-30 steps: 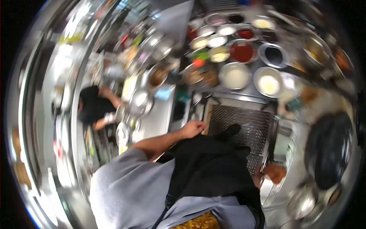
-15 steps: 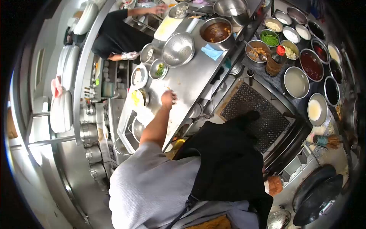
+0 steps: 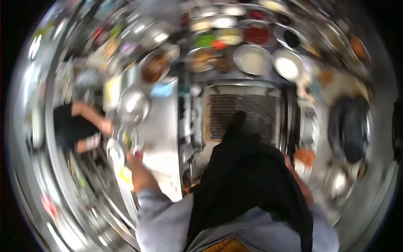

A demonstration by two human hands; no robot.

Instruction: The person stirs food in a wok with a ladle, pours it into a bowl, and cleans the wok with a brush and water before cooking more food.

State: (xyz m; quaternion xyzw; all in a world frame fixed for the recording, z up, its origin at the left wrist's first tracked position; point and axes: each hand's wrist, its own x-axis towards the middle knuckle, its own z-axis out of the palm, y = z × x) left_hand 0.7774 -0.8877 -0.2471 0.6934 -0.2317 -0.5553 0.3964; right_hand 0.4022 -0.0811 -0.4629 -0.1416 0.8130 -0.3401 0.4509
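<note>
The frame is smeared by motion. My left hand (image 3: 135,161) is over the edge of the steel counter (image 3: 161,130), beside a small bowl with green pieces (image 3: 127,137) and a white dish (image 3: 115,152). Yellow food (image 3: 125,174) lies just below that hand. Its fingers are blurred, and I cannot tell whether they hold anything. On the other side, my right hand (image 3: 288,160) hangs low by my hip, largely covered by the black apron (image 3: 256,176). Close to it stands a white container with an orange-brown top (image 3: 304,157).
A co-worker's bare hand (image 3: 107,126) reaches near a steel colander (image 3: 133,106); their other hand is gloved. Bowls of sauces, such as a dark red one (image 3: 257,34), line the far side. A black mat (image 3: 243,111) covers the floor ahead; a wok (image 3: 350,128) sits right.
My view has turned to the right, so the counter now runs along the left and the mat lies straight ahead. My left hand has drawn nearer the dishes at the counter's edge.
</note>
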